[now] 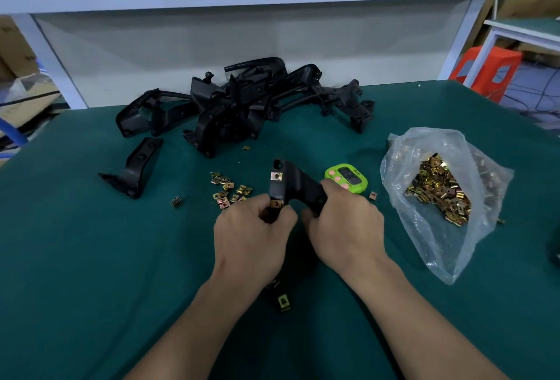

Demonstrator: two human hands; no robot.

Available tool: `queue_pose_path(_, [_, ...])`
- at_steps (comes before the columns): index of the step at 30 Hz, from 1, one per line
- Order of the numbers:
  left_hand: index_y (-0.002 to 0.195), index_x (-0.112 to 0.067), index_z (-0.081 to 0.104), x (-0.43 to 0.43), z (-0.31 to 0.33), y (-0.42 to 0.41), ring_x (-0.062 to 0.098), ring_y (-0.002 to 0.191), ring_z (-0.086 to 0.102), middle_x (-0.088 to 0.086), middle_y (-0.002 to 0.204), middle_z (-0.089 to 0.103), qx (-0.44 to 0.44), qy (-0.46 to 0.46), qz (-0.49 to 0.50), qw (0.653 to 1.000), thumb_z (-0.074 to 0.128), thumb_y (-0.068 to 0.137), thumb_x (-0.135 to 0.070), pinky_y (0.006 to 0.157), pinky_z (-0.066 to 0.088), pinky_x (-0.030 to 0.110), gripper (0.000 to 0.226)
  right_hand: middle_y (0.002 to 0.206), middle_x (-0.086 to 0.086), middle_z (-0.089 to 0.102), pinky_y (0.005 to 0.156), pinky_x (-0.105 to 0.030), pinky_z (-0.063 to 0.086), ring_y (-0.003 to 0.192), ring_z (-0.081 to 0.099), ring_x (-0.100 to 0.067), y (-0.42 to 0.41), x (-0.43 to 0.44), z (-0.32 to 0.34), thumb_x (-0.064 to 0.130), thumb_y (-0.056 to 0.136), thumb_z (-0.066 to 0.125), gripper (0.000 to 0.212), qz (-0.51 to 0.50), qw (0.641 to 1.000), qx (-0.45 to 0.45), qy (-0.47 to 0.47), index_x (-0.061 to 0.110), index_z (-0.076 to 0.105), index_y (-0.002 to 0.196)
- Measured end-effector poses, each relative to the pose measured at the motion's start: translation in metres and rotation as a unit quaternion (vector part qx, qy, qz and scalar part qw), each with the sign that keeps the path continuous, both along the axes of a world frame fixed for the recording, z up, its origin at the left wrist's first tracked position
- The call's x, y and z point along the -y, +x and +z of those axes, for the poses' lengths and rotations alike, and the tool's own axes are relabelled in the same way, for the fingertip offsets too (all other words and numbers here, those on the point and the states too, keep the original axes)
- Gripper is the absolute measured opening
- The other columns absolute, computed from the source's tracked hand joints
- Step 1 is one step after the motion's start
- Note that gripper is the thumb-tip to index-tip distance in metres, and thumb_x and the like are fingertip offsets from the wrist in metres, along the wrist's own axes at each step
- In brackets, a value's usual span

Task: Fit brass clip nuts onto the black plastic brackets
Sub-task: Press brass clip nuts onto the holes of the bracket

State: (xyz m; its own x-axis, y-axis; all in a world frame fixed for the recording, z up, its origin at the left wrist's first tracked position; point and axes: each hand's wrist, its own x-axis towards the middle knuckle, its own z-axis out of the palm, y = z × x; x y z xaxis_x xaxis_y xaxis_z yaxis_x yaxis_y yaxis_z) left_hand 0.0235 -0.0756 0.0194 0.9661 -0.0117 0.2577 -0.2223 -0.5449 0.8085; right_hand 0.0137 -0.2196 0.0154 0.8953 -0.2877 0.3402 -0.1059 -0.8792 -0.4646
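Both my hands hold one black plastic bracket [295,184] above the green table. One brass clip nut [276,176] sits on its upper tab. My left hand [253,235] pinches a second brass clip nut [277,204] at the bracket's lower edge. My right hand [344,222] grips the bracket's right arm. Several loose clip nuts [230,190] lie just left of my hands. A clear plastic bag [436,194] full of clip nuts lies at the right. A heap of black brackets [239,106] lies at the back.
A single black bracket [138,167] lies at the left. A green timer [347,178] stands behind my right hand. Stray clip nuts lie near the table's front [284,302] and left [176,201]. The green table mat [91,258] ends at a white shelf frame behind.
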Motion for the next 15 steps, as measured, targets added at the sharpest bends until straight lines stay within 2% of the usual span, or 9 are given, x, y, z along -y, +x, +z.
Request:
queue_pose_path(1, [0.085,-0.034,0.067,0.000,0.000,0.001,0.005,0.062,0.058,-0.016,0.065,0.066,-0.004,-0.010,0.002,1.000,0.064,0.086,-0.036,0.065,0.048,0.030,0.004,0.071,0.008,0.054,0.061,-0.034,0.034,0.075,0.064,-0.033,-0.002,-0.002,0.000,0.043,0.087,0.063,0.021,0.011,1.000,0.003,-0.015,0.029,0.052,0.099])
queue_pose_path(2, [0.101,-0.036,0.068,0.001,0.000,0.002,0.003,0.072,0.063,-0.017,0.076,0.070,-0.001,-0.022,0.007,1.000,0.065,0.089,-0.036,0.073,0.049,0.026,0.013,0.076,0.008,0.057,0.061,-0.034,0.032,0.077,0.065,-0.031,-0.005,-0.005,0.001,0.042,0.089,0.060,0.024,0.025,0.999,0.007,-0.035,0.031,0.053,0.108])
queue_pose_path(3, [0.107,-0.034,0.068,0.001,0.000,0.005,0.003,0.078,0.065,-0.015,0.081,0.072,0.004,-0.028,0.003,1.000,0.065,0.092,-0.036,0.075,0.047,0.023,0.015,0.085,0.008,0.063,0.062,-0.035,0.031,0.081,0.065,-0.030,-0.008,-0.008,0.002,0.040,0.092,0.057,0.029,0.041,0.998,0.008,-0.055,0.031,0.051,0.119])
queue_pose_path(5, [0.092,-0.027,0.068,-0.001,0.001,0.010,0.004,0.072,0.062,-0.011,0.075,0.068,0.017,-0.014,0.007,1.000,0.064,0.097,-0.035,0.067,0.044,0.023,0.010,0.101,0.004,0.066,0.064,-0.036,0.032,0.087,0.065,-0.030,-0.013,-0.011,0.006,0.032,0.096,0.055,0.039,0.062,0.996,0.003,-0.072,0.029,0.044,0.133])
queue_pose_path(6, [0.084,-0.027,0.065,-0.002,0.002,0.012,0.003,0.067,0.059,-0.010,0.070,0.064,0.017,-0.012,0.011,1.000,0.063,0.098,-0.033,0.062,0.041,0.024,0.015,0.104,0.004,0.065,0.065,-0.036,0.034,0.089,0.065,-0.031,-0.017,-0.012,0.009,0.027,0.095,0.056,0.044,0.071,0.995,-0.011,-0.064,0.028,0.041,0.136])
queue_pose_path(8, [0.073,-0.029,0.058,-0.002,0.001,0.013,0.003,0.059,0.054,-0.011,0.060,0.056,0.020,-0.026,0.017,0.999,0.061,0.099,-0.029,0.055,0.034,0.021,0.026,0.105,0.001,0.064,0.067,-0.038,0.040,0.090,0.065,-0.034,-0.028,-0.010,0.015,0.017,0.090,0.059,0.057,0.095,0.993,-0.058,-0.037,0.029,0.035,0.140])
queue_pose_path(10, [0.073,-0.026,0.059,0.001,0.004,0.009,0.007,0.057,0.051,-0.009,0.059,0.055,0.028,-0.045,0.014,0.998,0.059,0.100,-0.028,0.055,0.033,0.024,0.026,0.102,-0.004,0.067,0.071,-0.041,0.047,0.090,0.063,-0.038,-0.038,-0.006,0.028,0.013,0.086,0.063,0.066,0.116,0.987,-0.107,-0.006,0.031,0.033,0.142])
queue_pose_path(12, [0.075,-0.023,0.062,0.008,0.010,0.002,0.008,0.058,0.050,-0.007,0.061,0.058,0.034,-0.063,0.003,0.997,0.057,0.099,-0.029,0.056,0.033,0.027,0.025,0.092,-0.003,0.066,0.070,-0.038,0.049,0.084,0.061,-0.034,-0.051,0.003,0.044,0.013,0.084,0.064,0.059,0.126,0.984,-0.120,0.049,0.034,0.041,0.135])
queue_pose_path(15, [0.068,-0.023,0.058,0.027,0.028,-0.013,0.007,0.054,0.047,-0.011,0.056,0.056,0.035,-0.093,-0.023,0.995,0.058,0.097,-0.030,0.055,0.031,0.029,0.029,0.078,0.002,0.061,0.054,-0.032,0.048,0.067,0.064,-0.025,-0.076,0.022,0.067,0.014,0.084,0.064,0.039,0.114,0.982,-0.117,0.090,0.035,0.048,0.112])
